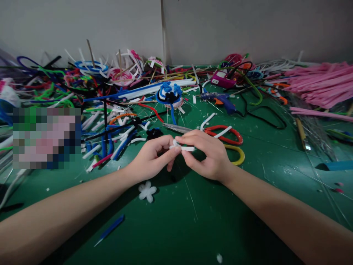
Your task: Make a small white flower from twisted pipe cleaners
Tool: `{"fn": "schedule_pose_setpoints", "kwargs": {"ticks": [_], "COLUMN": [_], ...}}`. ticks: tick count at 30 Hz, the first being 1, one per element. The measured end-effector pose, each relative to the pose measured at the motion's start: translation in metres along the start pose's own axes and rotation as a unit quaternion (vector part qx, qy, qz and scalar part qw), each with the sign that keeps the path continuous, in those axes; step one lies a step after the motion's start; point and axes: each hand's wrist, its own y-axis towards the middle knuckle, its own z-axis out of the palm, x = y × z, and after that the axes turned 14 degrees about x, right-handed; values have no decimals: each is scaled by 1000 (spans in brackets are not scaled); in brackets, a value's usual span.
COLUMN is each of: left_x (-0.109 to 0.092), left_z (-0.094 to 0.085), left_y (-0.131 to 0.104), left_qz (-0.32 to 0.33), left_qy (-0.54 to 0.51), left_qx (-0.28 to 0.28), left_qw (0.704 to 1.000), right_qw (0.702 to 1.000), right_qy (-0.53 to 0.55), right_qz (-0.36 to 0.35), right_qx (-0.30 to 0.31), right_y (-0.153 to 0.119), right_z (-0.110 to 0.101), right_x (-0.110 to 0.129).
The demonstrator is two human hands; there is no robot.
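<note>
A short white pipe cleaner (188,148), bent at its left end, is held between both hands at the centre. My left hand (154,156) pinches the bent end between thumb and fingers. My right hand (208,154) closes its fingertips on the same piece, and a straight end sticks out to the right between them. Below my left hand a fluffy white flower shape (147,191) lies on the green table (176,228). Just beyond my hands are scissors with red and yellow handles (239,138), partly hidden by my right hand.
Blue tweezers (110,230) lie at the front left. A blue glue gun (227,103) with a black cord rests behind the scissors. Cut pipe cleaner pieces (121,140) crowd the left, a blue and white flower (168,94) stands beyond, and pink stems (325,84) are piled at the right.
</note>
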Motion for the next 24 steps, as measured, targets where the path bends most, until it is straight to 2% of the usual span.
{"fn": "schedule_pose_setpoints", "kwargs": {"ticks": [10,24], "left_x": [-2,-4], "left_z": [1,0], "left_y": [1,1], "left_qz": [-17,-22], "left_qy": [54,100], "left_qx": [-13,-23], "left_qw": [998,994], "right_qw": [996,997], "right_qy": [84,47], "right_qz": [7,53], "right_qx": [18,29], "right_y": [-2,-4], "right_z": [-4,2], "right_x": [0,-2]}}
